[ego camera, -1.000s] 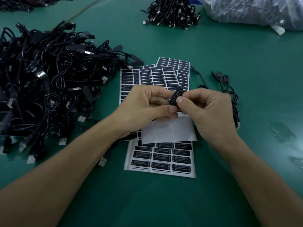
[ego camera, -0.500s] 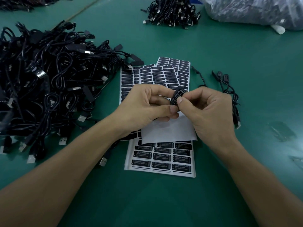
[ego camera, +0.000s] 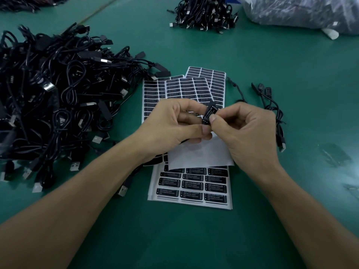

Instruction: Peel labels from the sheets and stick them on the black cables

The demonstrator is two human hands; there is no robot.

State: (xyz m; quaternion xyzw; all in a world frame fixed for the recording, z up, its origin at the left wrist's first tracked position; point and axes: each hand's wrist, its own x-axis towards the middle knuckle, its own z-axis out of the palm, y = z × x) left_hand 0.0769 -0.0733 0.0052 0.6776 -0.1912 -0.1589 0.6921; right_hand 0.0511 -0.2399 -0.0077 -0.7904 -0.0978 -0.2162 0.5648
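My left hand (ego camera: 174,125) and right hand (ego camera: 250,133) meet fingertip to fingertip, and between them I pinch the small black block (ego camera: 211,105) of a cable, tilted with its far end up. My left thumb and curled fingers grip its near end. My right thumb and forefinger press on its face, where a label (ego camera: 207,115) reading LED CONTROLLER lies. I cannot tell whether the label is fully stuck down. Right under both hands lies a blank white backing (ego camera: 200,155). Under that, reaching back toward my wrists, is a sheet (ego camera: 191,188) of black labels, and more sheets (ego camera: 174,88) fan out just beyond my knuckles. Well off to the left of my left hand is a big pile (ego camera: 58,94) of black leads, with one USB plug (ego camera: 122,190) poking out beside my left forearm. Just past my right hand lie a few loose cables (ego camera: 272,107). Far ahead sit a smaller heap (ego camera: 204,14) and a plastic bag (ego camera: 301,14), all on the green table (ego camera: 194,239).
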